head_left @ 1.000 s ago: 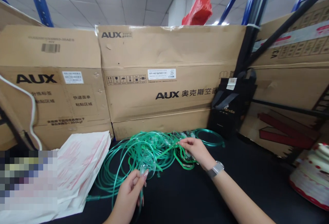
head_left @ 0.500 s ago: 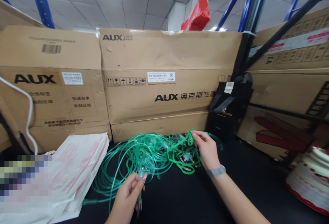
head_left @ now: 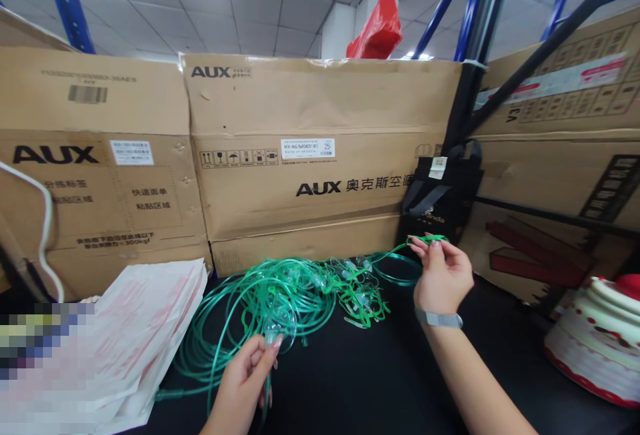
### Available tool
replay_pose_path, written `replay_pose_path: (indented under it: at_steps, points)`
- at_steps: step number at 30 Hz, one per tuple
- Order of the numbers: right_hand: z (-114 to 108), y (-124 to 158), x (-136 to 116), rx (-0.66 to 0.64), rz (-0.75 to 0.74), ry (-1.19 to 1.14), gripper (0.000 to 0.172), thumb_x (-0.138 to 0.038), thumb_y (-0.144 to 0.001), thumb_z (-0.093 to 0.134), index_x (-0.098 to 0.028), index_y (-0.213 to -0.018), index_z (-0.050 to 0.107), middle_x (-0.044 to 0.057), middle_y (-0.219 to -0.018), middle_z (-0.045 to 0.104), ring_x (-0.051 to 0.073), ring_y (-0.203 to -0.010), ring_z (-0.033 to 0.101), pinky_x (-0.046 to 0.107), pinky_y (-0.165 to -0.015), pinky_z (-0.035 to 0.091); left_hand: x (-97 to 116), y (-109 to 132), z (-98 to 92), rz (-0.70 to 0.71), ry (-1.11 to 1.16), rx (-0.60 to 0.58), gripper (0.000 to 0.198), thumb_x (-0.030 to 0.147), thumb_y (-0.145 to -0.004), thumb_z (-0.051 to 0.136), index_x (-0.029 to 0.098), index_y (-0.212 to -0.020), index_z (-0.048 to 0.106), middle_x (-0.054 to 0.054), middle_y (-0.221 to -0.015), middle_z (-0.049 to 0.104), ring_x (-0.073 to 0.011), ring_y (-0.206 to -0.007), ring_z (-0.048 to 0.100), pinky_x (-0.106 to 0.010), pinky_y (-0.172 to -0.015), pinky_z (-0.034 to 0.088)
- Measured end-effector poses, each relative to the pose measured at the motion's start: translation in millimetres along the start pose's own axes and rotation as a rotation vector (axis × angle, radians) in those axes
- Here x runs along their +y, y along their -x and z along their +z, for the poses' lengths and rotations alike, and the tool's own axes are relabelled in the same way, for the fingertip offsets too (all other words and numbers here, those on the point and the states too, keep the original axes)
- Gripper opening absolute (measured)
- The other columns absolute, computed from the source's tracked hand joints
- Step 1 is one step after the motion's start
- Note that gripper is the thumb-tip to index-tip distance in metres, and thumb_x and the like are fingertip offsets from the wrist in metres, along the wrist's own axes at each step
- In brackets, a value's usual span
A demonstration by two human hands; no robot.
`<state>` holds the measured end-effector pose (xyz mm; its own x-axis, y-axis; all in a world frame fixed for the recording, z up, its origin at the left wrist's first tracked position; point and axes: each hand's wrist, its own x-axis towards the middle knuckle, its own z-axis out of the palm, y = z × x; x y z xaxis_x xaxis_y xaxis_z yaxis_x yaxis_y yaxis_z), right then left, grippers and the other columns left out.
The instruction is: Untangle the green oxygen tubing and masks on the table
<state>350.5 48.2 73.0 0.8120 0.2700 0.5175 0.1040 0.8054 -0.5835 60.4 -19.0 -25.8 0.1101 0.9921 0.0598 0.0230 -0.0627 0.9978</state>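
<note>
A tangled heap of clear green tubing [head_left: 225,308] lies on the black tabletop, with transparent oxygen masks among the coils. My left hand [head_left: 253,365] is closed on the connector end of one clear oxygen mask [head_left: 281,318], and a tube hangs below the fingers. To the right, my right hand [head_left: 443,275] pinches a bright green elastic strap [head_left: 400,246], drawn up and away from the heap. More green straps [head_left: 367,315] sit bunched at the heap's right side. Where the held strap fastens is hard to make out in the tangle.
Large cardboard boxes [head_left: 320,102] wall off the back. White printed bags [head_left: 145,328] are piled at the left. A black bag [head_left: 440,195] stands behind my right hand. At the right edge sits a cake-shaped container [head_left: 600,348]. Black tabletop [head_left: 350,388] shows in front.
My right hand has moved right and slightly up, pulling the green strap out from the heap. My left hand keeps its hold on the mask. The whole view has shifted slightly.
</note>
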Motion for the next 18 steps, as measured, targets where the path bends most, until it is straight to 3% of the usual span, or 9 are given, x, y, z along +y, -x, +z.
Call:
replay_pose_path:
  at_steps: [3,7,13,16,18]
  points:
    - [1,2,1,-0.030,-0.091,0.005,0.021,-0.032,-0.073,0.062,-0.016,-0.081,0.051,-0.001,-0.077,0.060,0.016,-0.077,0.066,0.037,-0.079,0.050,-2,-1,-0.8,-0.004,0.007,-0.004,0.041,0.058,-0.071,0.051,0.019,-0.060,0.044,0.011,-0.042,0.029,-0.0034,-0.030,0.030,-0.014,-0.030,0.025]
    - [4,12,2,-0.089,-0.102,0.081,0.019,-0.031,-0.074,0.061,-0.015,-0.082,0.054,0.002,-0.081,0.062,0.017,-0.079,0.065,0.040,-0.082,0.049,-5,-2,-2.0,-0.004,0.010,-0.011,0.040,0.058,-0.071,0.051,0.019,-0.061,0.046,0.011,-0.042,0.030,-0.0036,-0.029,0.030,-0.014,-0.030,0.024]
    - [1,12,4,-0.055,-0.242,0.161,0.022,-0.032,-0.079,0.056,-0.016,-0.093,0.051,0.004,-0.095,0.058,0.016,-0.091,0.061,0.038,-0.091,0.043,-6,-1,-1.5,0.001,-0.001,-0.013,0.039,0.056,-0.073,0.051,0.019,-0.061,0.045,0.011,-0.043,0.030,-0.0043,-0.031,0.033,-0.014,-0.031,0.028]
    - [-4,7,11,-0.130,-0.174,0.276,0.022,-0.035,-0.083,0.048,-0.018,-0.097,0.046,0.005,-0.098,0.057,0.015,-0.094,0.059,0.037,-0.091,0.043,-7,-2,-1.4,0.007,0.006,-0.017,0.040,0.056,-0.072,0.051,0.019,-0.061,0.044,0.012,-0.043,0.030,-0.0040,-0.030,0.031,-0.014,-0.030,0.027]
    - [-5,6,18,-0.269,-0.092,0.330,0.020,-0.035,-0.083,0.046,-0.018,-0.093,0.047,0.005,-0.091,0.060,0.016,-0.085,0.063,0.036,-0.084,0.047,-8,-2,-1.6,0.009,0.013,-0.020,0.040,0.057,-0.072,0.051,0.019,-0.061,0.044,0.011,-0.043,0.031,-0.0039,-0.031,0.031,-0.014,-0.030,0.026]
